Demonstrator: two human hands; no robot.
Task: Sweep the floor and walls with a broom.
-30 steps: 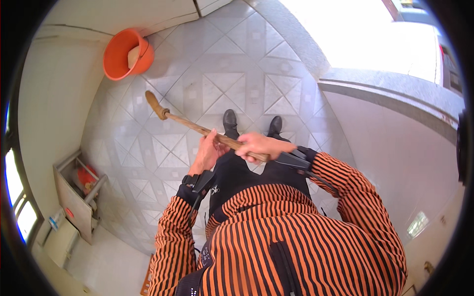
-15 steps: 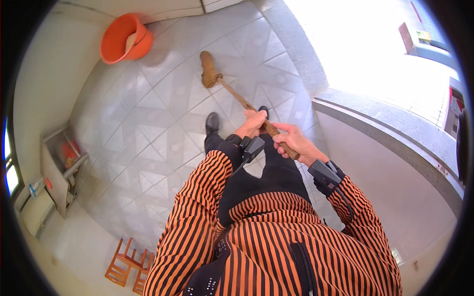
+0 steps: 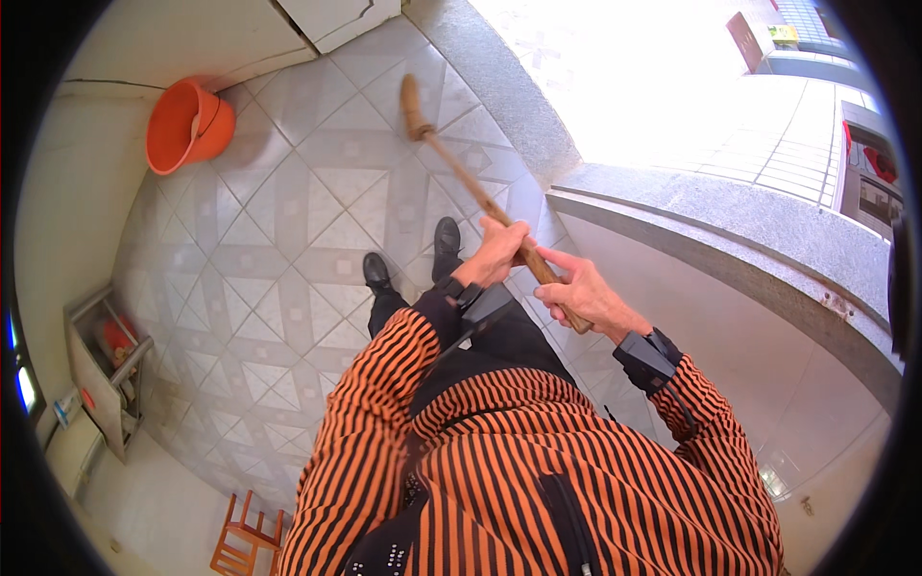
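Observation:
I hold a long wooden broom handle (image 3: 469, 187) with both hands. My left hand (image 3: 497, 252) grips it further down the shaft, above my black shoes. My right hand (image 3: 580, 293) is closed around the upper end, with the index finger stretched along the wood. The brush head (image 3: 413, 101) rests on the patterned grey floor tiles (image 3: 288, 230), near the raised stone threshold.
An orange bucket (image 3: 184, 125) stands by the wall at the far left. A grey stone ledge (image 3: 711, 216) runs along my right. A small metal rack (image 3: 108, 360) stands at the left, and an orange wooden stool (image 3: 248, 538) sits at the lower left.
The brush head has swept from near the orange bucket on the left across the tiles toward the stone threshold. My hands and body turned to the right with it.

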